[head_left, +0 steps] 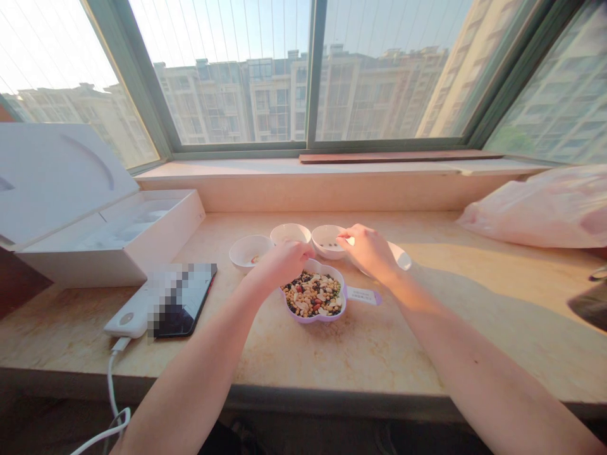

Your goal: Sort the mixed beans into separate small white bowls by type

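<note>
A lilac bowl [289,308] with a short handle holds mixed beans, pale, dark and red. Behind it stand small white bowls: a left one [243,249], a middle one [290,232], one holding a few dark beans [326,239], and a right one [401,255] partly hidden. My left hand [283,262] hovers over the lilac bowl's far rim with fingers curled closed; what they pinch is hidden. My right hand [367,249] is held over the bean-holding white bowl, fingertips pinched together on something too small to name.
A phone [187,300] and a white power bank [133,313] with a cable lie at the left. An open white box [114,240] stands behind them. A pink plastic bag [540,208] rests at the right. The stone sill ends at a window.
</note>
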A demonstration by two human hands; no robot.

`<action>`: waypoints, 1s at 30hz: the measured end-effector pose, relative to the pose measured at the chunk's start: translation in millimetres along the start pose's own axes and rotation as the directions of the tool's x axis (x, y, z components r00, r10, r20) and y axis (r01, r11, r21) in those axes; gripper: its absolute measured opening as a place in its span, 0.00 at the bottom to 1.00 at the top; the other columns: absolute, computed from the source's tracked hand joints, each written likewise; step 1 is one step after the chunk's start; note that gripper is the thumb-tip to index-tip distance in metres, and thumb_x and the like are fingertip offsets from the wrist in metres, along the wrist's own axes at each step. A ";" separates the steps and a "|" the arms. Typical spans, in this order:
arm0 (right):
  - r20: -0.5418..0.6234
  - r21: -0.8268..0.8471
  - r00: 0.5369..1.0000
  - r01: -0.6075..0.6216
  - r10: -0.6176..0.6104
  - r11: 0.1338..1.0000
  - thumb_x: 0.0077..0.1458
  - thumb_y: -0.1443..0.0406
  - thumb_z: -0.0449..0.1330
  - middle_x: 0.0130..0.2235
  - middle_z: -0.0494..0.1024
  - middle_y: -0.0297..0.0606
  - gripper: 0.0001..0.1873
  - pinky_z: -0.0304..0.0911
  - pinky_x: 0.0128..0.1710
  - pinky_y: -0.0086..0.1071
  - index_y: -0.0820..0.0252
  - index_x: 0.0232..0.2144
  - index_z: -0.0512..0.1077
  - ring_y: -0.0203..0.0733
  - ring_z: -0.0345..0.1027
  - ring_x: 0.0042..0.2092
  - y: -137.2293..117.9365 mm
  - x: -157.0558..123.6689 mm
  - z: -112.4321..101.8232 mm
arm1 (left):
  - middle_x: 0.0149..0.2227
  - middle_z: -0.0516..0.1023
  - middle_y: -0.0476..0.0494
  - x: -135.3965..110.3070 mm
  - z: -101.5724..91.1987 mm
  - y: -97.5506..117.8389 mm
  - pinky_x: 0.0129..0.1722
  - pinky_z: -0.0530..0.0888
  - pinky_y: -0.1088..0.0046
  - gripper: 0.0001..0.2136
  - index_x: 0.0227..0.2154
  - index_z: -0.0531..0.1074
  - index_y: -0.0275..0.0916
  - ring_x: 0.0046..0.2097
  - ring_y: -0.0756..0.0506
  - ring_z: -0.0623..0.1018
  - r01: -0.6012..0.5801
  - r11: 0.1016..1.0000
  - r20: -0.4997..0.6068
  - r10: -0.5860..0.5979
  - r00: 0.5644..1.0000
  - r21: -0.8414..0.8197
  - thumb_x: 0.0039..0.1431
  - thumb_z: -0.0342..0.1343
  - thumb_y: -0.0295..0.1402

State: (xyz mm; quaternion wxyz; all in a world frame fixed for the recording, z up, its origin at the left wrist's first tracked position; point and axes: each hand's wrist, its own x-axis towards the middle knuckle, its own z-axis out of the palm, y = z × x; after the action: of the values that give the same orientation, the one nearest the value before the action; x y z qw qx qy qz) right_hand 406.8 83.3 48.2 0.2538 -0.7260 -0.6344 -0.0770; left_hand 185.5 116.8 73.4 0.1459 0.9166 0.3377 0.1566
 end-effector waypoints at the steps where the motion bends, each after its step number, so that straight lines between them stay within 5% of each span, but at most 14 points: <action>1: 0.024 -0.020 1.000 -0.015 0.016 1.000 0.63 0.62 0.56 0.45 0.81 0.44 0.13 0.63 0.40 0.35 0.58 0.40 0.81 0.48 0.75 0.43 -0.8 -0.6 -1.3 | 0.40 0.83 0.41 0.0 0.1 0.5 0.40 0.72 0.70 0.16 0.39 0.81 0.39 0.41 0.44 0.79 -0.010 1.000 -0.003 0.010 1.000 -0.003 0.64 0.47 0.24; 6: 0.094 0.024 0.996 0.006 -0.008 1.000 0.64 0.64 0.53 0.47 0.81 0.47 0.15 0.62 0.41 0.35 0.61 0.43 0.79 0.49 0.74 0.45 -8.7 -4.1 -12.6 | 0.40 0.83 0.42 1.2 2.5 -1.2 0.43 0.73 0.71 0.16 0.41 0.80 0.39 0.41 0.46 0.79 -0.082 0.994 -0.090 0.076 0.993 -0.069 0.65 0.47 0.24; 10: 0.026 0.127 0.997 -0.076 0.073 0.989 0.59 0.60 0.59 0.35 0.82 0.42 0.10 0.60 0.36 0.34 0.58 0.34 0.79 0.45 0.73 0.37 -18.0 -2.5 -21.1 | 0.38 0.83 0.44 0.9 -6.0 -0.8 0.43 0.73 0.72 0.13 0.40 0.80 0.40 0.39 0.48 0.79 -0.061 0.988 -0.197 0.032 0.980 -0.143 0.64 0.51 0.25; 14: 0.050 0.216 0.998 -0.046 0.037 0.975 0.57 0.51 0.60 0.25 0.77 0.37 0.20 0.56 0.30 0.34 0.57 0.22 0.73 0.42 0.67 0.30 -40.8 0.2 -29.5 | 0.38 0.83 0.44 -9.1 -31.4 -1.5 0.40 0.73 0.71 0.08 0.39 0.81 0.40 0.36 0.49 0.78 -0.055 0.981 -0.295 -0.003 0.955 -0.187 0.62 0.56 0.29; 18: 0.247 0.347 0.962 0.024 -0.116 0.937 0.59 0.47 0.55 0.19 0.69 0.33 0.27 0.51 0.26 0.32 0.58 0.17 0.70 0.38 0.61 0.25 -94.8 -5.3 -35.5 | 0.31 0.82 0.46 -41.1 -64.6 -21.5 0.37 0.72 0.72 0.09 0.37 0.80 0.39 0.32 0.49 0.77 0.041 0.970 -0.466 -0.152 0.871 -0.240 0.64 0.55 0.33; 20: 0.392 0.448 0.890 0.037 -0.233 0.893 0.61 0.48 0.53 0.19 0.69 0.33 0.27 0.52 0.25 0.31 0.59 0.20 0.73 0.35 0.60 0.23 -132.4 -12.1 -30.8 | 0.32 0.82 0.46 -64.3 -79.4 -41.7 0.37 0.73 0.72 0.10 0.38 0.80 0.39 0.32 0.49 0.77 0.095 0.957 -0.513 -0.230 0.827 -0.275 0.64 0.53 0.31; 25: 0.718 0.556 0.522 -0.032 -0.460 0.831 0.61 0.49 0.56 0.22 0.73 0.36 0.26 0.56 0.26 0.28 0.61 0.19 0.71 0.34 0.65 0.23 -224.5 -28.8 8.8 | 0.35 0.82 0.44 -115.8 -100.6 -96.4 0.33 0.72 0.74 0.10 0.39 0.80 0.38 0.34 0.48 0.78 0.232 0.890 -0.554 -0.430 0.713 -0.391 0.61 0.53 0.30; 27: 0.779 0.486 0.456 -0.008 -0.430 0.874 0.57 0.48 0.60 0.21 0.72 0.35 0.26 0.54 0.23 0.29 0.60 0.17 0.67 0.34 0.63 0.23 -249.9 -30.2 27.4 | 0.34 0.82 0.44 -127.3 -103.1 -110.2 0.32 0.72 0.74 0.10 0.39 0.80 0.38 0.33 0.48 0.77 0.252 0.863 -0.540 -0.477 0.693 -0.439 0.61 0.54 0.31; 30: 0.827 0.362 0.460 0.007 -0.325 0.932 0.49 0.47 0.66 0.20 0.66 0.29 0.25 0.47 0.21 0.30 0.57 0.19 0.63 0.32 0.58 0.21 -273.0 -27.1 46.5 | 0.34 0.81 0.44 -135.5 -103.6 -120.6 0.31 0.72 0.75 0.10 0.39 0.80 0.37 0.33 0.48 0.77 0.239 0.836 -0.512 -0.502 0.696 -0.494 0.60 0.54 0.31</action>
State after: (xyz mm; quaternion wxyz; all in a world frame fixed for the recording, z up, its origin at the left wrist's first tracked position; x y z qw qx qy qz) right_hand 129.9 99.2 70.4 -0.0052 -0.5470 -0.7462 0.3794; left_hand -21.6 131.4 97.0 0.2342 0.6738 0.5098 0.4808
